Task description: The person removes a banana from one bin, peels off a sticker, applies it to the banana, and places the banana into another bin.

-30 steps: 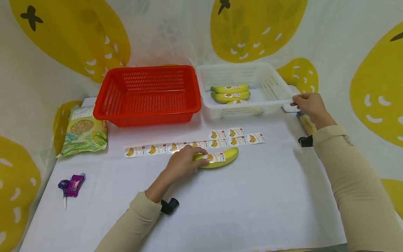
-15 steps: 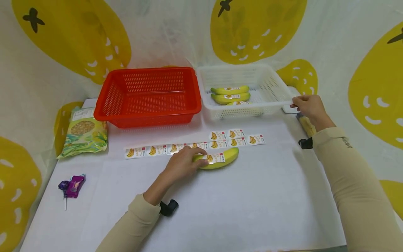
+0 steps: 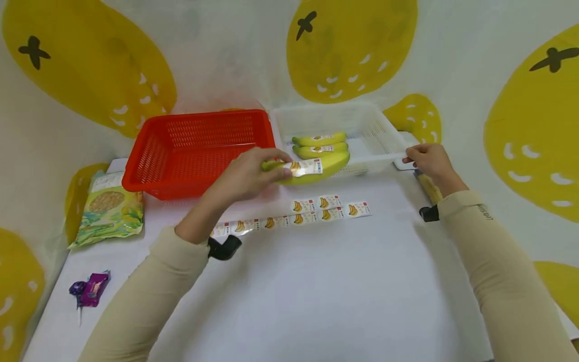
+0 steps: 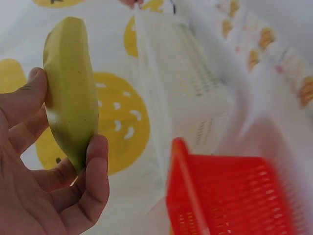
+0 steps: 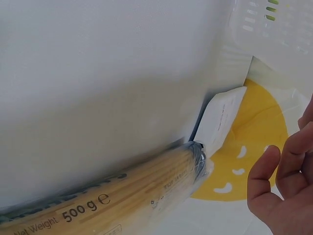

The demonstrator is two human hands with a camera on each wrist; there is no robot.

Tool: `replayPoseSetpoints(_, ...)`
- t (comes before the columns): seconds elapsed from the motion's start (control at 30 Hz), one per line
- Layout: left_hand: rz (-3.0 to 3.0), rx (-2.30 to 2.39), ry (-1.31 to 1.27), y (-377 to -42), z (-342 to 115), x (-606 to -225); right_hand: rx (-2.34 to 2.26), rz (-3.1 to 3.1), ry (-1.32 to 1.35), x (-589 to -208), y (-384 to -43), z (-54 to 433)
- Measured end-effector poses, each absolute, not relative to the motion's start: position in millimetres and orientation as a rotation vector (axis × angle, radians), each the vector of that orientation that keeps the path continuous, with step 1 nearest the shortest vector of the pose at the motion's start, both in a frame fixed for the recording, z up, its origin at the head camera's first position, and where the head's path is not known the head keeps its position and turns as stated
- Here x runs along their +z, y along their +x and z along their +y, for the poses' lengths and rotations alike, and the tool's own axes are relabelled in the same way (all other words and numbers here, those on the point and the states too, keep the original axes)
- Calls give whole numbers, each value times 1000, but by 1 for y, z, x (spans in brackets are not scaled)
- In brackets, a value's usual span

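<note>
My left hand (image 3: 246,175) holds a yellow-green banana (image 3: 332,167) by one end, raised above the table before the white basket's front side. A white label printed with bananas sticks to its upper face. In the left wrist view the thumb and fingers curl round the banana (image 4: 73,88), whose bare side shows. More labelled bananas (image 3: 322,150) lie inside the white plastic basket (image 3: 377,162), partly hidden behind the held one. At that basket's front right corner, my right hand (image 3: 429,160) pinches the rim. The right wrist view shows only part of the right hand (image 5: 286,183).
A red basket (image 3: 151,188) stands left of the white one. Rows of banana labels (image 3: 303,218) lie before the baskets. At the left are a green and yellow bag (image 3: 108,211) and purple sweets (image 3: 94,290). A 500 g spaghetti pack (image 5: 122,196) lies at the right edge.
My left hand has lifted the banana off the table and carried it away from me, toward the white basket. The right hand stays at the basket's corner. The head view has shifted slightly.
</note>
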State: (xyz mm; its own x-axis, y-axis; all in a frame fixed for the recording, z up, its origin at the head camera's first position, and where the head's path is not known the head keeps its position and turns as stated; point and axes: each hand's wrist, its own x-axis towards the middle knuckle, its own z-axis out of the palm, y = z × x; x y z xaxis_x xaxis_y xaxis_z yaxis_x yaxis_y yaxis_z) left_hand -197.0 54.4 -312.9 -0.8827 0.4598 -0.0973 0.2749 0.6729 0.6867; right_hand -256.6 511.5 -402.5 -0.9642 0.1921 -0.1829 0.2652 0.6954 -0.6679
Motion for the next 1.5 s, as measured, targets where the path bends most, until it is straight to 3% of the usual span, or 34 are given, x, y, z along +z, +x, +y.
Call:
replayPoseSetpoints(0.3,2533,947,585,-271,97,-316,-1055,2827,315,-404,-239,483)
replayPoseSetpoints(0.5,2547,868,492,-292,104,-345,-971,2843,226,-400,-238,453)
replayPoseSetpoints(0.67,2525,804,455,-311,121,-370,-980,2845,206,-403,-239,457)
replayPoseSetpoints(1.5,2554,721,309,-307,121,-384,-1171,2773,230,-391,-223,445)
